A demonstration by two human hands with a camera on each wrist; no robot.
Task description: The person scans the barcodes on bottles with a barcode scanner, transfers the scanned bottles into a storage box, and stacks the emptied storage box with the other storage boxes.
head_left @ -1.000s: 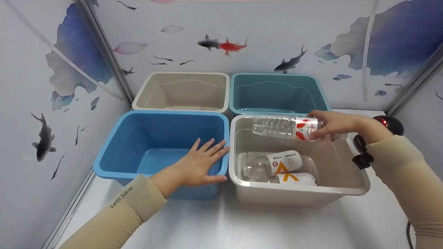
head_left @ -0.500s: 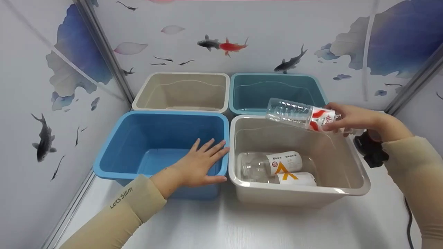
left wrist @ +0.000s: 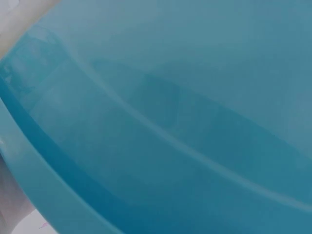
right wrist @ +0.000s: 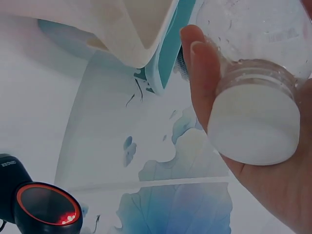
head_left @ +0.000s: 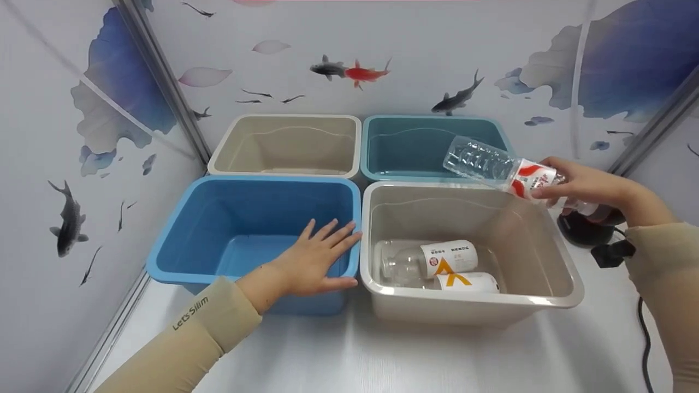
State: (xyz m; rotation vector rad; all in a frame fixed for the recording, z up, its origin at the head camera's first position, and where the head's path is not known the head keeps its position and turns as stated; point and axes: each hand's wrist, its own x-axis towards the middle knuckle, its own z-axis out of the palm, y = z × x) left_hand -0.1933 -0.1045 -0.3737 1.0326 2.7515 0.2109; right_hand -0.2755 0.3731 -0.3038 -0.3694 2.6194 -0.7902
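Observation:
My right hand (head_left: 595, 185) holds a clear plastic bottle (head_left: 527, 177) with a red and white label, fingers wrapped round its neck end. The bottle slants, its base raised to the left over the teal bin's front corner. In the right wrist view its white cap (right wrist: 256, 126) points towards the camera. Below it, a beige-grey bin (head_left: 475, 301) contains two clear bottles lying on their sides, with white labels (head_left: 449, 258) marked in orange. With fingers spread, my left hand (head_left: 311, 261) lies over the front right corner of the blue bin (head_left: 180, 218); the left wrist view shows only that bin's inside (left wrist: 161, 97).
Behind stand a cream bin (head_left: 289, 147) and a teal bin (head_left: 431, 144), against a wall printed with fish. A black device (head_left: 587, 229) with a red-lit ring (right wrist: 48, 207) sits right of the beige-grey bin, its cable (head_left: 644, 338) running towards me.
My right hand has moved to the right with the bottle, from above the beige-grey bin to its far right corner. The bottle's base has tilted up. My left hand has stayed still.

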